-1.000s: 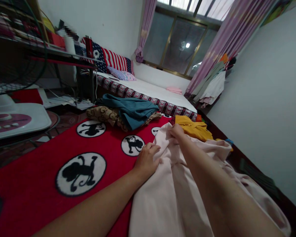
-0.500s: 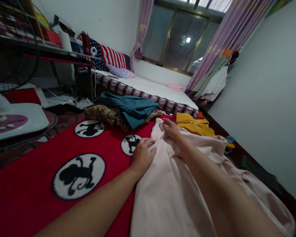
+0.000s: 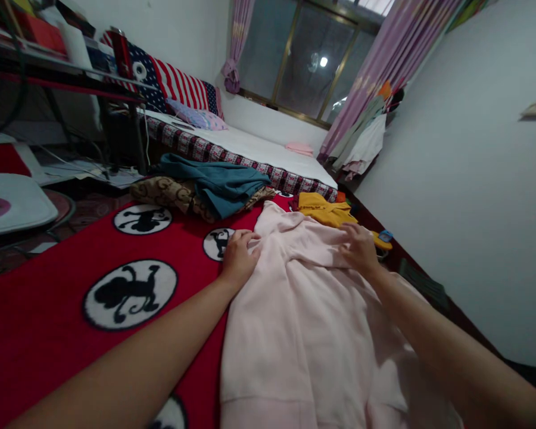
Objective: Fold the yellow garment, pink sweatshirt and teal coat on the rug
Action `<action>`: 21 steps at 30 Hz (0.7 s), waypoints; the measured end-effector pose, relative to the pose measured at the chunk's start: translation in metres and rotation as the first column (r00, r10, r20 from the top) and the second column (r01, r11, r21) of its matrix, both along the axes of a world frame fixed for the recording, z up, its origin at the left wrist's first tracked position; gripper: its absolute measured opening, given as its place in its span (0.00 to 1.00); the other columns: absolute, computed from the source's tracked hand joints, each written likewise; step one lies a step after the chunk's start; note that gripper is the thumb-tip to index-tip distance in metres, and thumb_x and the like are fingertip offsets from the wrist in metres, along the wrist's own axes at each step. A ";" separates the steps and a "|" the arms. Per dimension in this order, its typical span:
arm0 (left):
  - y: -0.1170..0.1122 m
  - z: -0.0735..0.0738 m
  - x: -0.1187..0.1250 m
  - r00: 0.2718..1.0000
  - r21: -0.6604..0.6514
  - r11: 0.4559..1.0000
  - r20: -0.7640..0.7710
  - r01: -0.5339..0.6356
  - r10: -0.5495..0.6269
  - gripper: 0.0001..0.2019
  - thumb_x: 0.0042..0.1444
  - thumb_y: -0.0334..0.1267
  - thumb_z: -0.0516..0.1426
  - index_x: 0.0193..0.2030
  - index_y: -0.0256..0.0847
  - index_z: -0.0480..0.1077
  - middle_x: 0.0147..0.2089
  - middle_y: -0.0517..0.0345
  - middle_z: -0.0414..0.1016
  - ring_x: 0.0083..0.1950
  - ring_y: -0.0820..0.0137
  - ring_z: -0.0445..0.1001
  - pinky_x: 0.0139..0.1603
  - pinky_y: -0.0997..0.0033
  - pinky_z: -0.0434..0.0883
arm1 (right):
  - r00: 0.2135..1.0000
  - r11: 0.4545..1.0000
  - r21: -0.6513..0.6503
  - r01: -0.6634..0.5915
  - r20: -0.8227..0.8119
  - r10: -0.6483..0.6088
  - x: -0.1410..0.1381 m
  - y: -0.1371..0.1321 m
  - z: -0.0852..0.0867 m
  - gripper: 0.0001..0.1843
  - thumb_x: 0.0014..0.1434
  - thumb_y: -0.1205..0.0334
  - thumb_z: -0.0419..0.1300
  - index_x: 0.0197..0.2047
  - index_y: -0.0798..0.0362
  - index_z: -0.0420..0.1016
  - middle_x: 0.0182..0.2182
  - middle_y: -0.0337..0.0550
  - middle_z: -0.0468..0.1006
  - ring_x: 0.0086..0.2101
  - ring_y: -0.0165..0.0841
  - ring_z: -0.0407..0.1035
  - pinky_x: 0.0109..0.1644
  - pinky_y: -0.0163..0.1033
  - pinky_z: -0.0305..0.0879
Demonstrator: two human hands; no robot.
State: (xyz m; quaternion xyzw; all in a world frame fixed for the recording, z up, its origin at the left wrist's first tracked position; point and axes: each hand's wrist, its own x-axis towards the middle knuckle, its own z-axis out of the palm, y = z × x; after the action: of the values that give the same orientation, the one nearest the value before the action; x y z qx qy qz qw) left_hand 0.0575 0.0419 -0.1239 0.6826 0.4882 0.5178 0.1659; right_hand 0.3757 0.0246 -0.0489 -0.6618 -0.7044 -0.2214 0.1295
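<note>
A pale pink sweatshirt (image 3: 272, 333) lies spread over the red blanket (image 3: 40, 286), which is printed with black monkey figures in white circles. Its hem band is at the bottom of the view, and its upper end points toward the far bed. My left hand (image 3: 241, 257) rests at the garment's left edge, thumb and fingers apart. On the right, the fingers of my right hand (image 3: 361, 249) are curled on the sleeve cloth, which runs in folds toward them. Part of the garment's right side is hidden under my right forearm.
Beyond the sweatshirt lie a yellow garment (image 3: 324, 208) and a teal garment (image 3: 223, 179) on a brown patterned cloth (image 3: 161, 193). A bed (image 3: 268, 146) stands below the window. At left are a cluttered desk (image 3: 93, 89) and a white plastic base (image 3: 18, 199).
My right hand has moved right from the upper end of the sweatshirt to its sleeve. The cloth there lies flatter and wider. My left hand stays at the left edge; the view has shifted.
</note>
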 end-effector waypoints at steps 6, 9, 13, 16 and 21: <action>-0.024 0.023 0.002 0.896 0.024 0.957 -0.357 0.290 -0.262 0.12 0.58 0.30 0.54 0.45 0.44 0.75 0.43 0.55 0.75 0.46 0.65 0.73 0.50 0.68 0.68 | 0.985 0.973 -0.203 -0.114 0.106 0.137 -0.056 -0.039 -0.021 0.19 0.59 0.68 0.52 0.53 0.50 0.72 0.55 0.49 0.70 0.51 0.41 0.67 0.50 0.41 0.61; -0.041 0.037 0.006 0.707 -0.127 0.896 -0.572 0.425 -0.416 0.21 0.59 0.30 0.52 0.57 0.51 0.70 0.44 0.56 0.75 0.42 0.66 0.75 0.41 0.71 0.68 | 0.993 0.978 -0.184 0.104 0.076 -0.091 -0.071 -0.039 -0.030 0.18 0.64 0.63 0.50 0.55 0.49 0.71 0.53 0.51 0.71 0.43 0.40 0.71 0.39 0.39 0.63; -0.051 0.040 0.010 0.569 -0.218 0.872 -0.684 0.438 -0.457 0.19 0.55 0.26 0.53 0.48 0.49 0.76 0.43 0.54 0.73 0.37 0.66 0.75 0.37 0.71 0.67 | 0.979 0.946 -0.251 0.205 0.041 -0.201 -0.076 -0.033 -0.042 0.16 0.64 0.63 0.49 0.51 0.48 0.73 0.50 0.49 0.72 0.35 0.36 0.73 0.33 0.36 0.60; -0.045 0.033 0.012 0.616 -0.213 0.855 -0.614 0.473 -0.493 0.13 0.52 0.25 0.54 0.37 0.43 0.77 0.38 0.54 0.74 0.36 0.66 0.74 0.37 0.71 0.67 | 0.989 0.962 -0.236 0.135 -0.022 -0.144 -0.073 -0.028 -0.044 0.14 0.62 0.67 0.49 0.43 0.53 0.76 0.42 0.49 0.76 0.33 0.35 0.72 0.33 0.36 0.59; -0.041 0.040 0.020 0.850 0.057 0.864 -0.224 0.501 -0.478 0.14 0.53 0.21 0.50 0.37 0.39 0.74 0.38 0.54 0.75 0.42 0.68 0.74 0.44 0.72 0.68 | 0.958 0.992 0.043 0.122 -0.267 -0.106 -0.053 -0.014 -0.021 0.15 0.58 0.70 0.49 0.42 0.57 0.76 0.39 0.50 0.78 0.39 0.38 0.71 0.42 0.38 0.63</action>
State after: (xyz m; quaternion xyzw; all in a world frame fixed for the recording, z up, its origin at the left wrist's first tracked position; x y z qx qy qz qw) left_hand 0.0774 0.0007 -0.0839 0.8417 0.2823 0.4131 0.2031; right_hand 0.3223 0.0101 -0.0697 -0.7208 -0.6347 -0.1589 0.2286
